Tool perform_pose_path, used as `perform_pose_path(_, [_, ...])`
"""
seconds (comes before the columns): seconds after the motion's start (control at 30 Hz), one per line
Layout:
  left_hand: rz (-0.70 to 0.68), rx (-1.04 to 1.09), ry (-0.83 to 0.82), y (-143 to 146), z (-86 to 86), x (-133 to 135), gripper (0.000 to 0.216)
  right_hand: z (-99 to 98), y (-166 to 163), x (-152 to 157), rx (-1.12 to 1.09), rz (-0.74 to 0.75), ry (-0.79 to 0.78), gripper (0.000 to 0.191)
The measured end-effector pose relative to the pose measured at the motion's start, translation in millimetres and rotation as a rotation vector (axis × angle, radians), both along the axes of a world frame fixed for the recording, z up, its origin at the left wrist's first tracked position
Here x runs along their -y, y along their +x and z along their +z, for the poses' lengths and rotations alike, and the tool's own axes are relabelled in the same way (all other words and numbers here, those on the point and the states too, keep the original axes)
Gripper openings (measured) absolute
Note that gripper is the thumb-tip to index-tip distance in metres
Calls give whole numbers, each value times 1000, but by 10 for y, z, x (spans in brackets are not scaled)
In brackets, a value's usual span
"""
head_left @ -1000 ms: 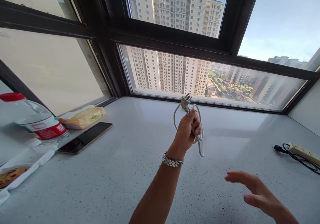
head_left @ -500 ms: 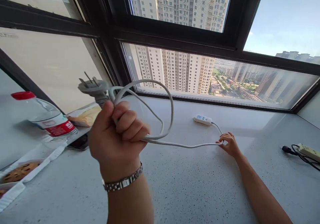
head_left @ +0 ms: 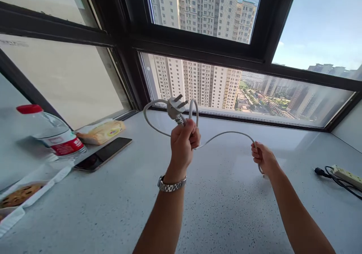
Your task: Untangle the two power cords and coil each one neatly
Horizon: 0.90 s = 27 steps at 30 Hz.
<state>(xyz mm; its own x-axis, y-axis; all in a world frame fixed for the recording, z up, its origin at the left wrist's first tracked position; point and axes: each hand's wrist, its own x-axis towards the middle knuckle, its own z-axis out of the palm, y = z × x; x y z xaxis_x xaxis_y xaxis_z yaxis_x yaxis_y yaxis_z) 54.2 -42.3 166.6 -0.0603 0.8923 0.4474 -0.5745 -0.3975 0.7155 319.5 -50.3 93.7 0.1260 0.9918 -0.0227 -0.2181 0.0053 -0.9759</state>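
Observation:
My left hand (head_left: pixel 183 142) is raised over the speckled grey sill and closed round coils of a white power cord (head_left: pixel 226 134). The cord's grey three-pin plug (head_left: pixel 174 108) sticks up just above that fist. From the fist the cord arches to the right into my right hand (head_left: pixel 263 157), which is closed round it lower down, near the sill. A metal watch sits on my left wrist. The cord's far end is hidden behind my right hand.
At the left stand a water bottle (head_left: pixel 48 133) with a red cap, a black phone (head_left: pixel 104 154), a yellow packet (head_left: pixel 104 130) and a tray of cookies (head_left: pixel 19 195). A second power strip (head_left: pixel 346 174) with a black cable lies at the right edge. Dark window frames (head_left: pixel 198 50) border the sill.
My left hand has moved away from my face toward the window with the coil. My right hand has lifted the cord off the sill; the white socket strip seen before is out of sight.

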Motion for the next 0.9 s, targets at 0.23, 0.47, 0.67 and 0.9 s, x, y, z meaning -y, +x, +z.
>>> perform_pose_path(0.23, [-204,-51,-295,663,-357,-85,54,93,-987,2,27,-384,459,26])
perform_pose_path(0.47, [-202,-99,-378,844,-493,-86,51,112,-993,93,850,-236,691,39])
perform_pose_path(0.67, [-217,-41,-428,806,-478,-165,44,233,-715,71,737,-289,613,40])
perform_pose_path(0.9, [-540,334,-551,460,-573,-450,36,43,-451,26,988,356,343,65])
